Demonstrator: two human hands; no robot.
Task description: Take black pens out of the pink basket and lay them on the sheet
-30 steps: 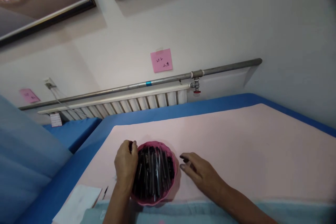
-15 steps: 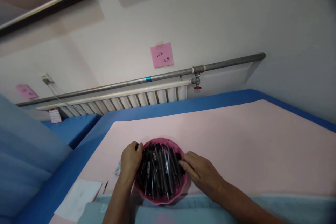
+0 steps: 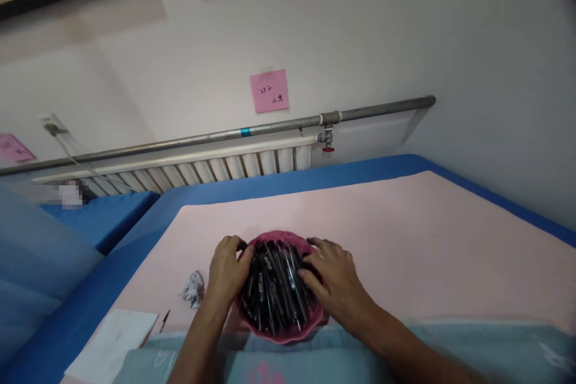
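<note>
A pink scalloped bowl packed with several black pens sits on the pink table cover near the front edge. My left hand curls round the bowl's left rim, fingers closed on it. My right hand lies on the right side of the bowl, fingers spread and resting on the pens and the rim.
A crumpled bit of paper lies left of the bowl, with a white sheet and a loose pen further left. The pink cover lies on a blue table. A radiator and pipe run along the wall.
My right hand has moved left from the table onto the bowl's right side. The bowl has shifted slightly. The view has tipped downward.
</note>
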